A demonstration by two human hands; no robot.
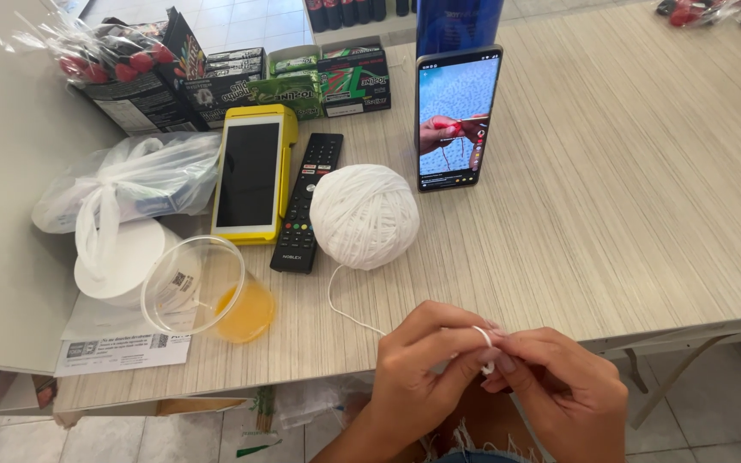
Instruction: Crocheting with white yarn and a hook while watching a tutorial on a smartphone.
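Yarn in a white ball (364, 216) sits mid-table (611, 197), far from the hands, beside a black remote (307, 201) on its left and a propped phone (457, 117) at far right. A plastic cup (207, 287) of orange drink lies near left. Left hand (418, 377) and right hand (559, 390) meet at the near edge, fingers curled shut, pinching the loose yarn strand (349, 315) looped over a fingertip.

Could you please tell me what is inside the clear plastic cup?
The clear plastic cup holds a little orange liquid, pooled at its bottom; otherwise it looks empty.
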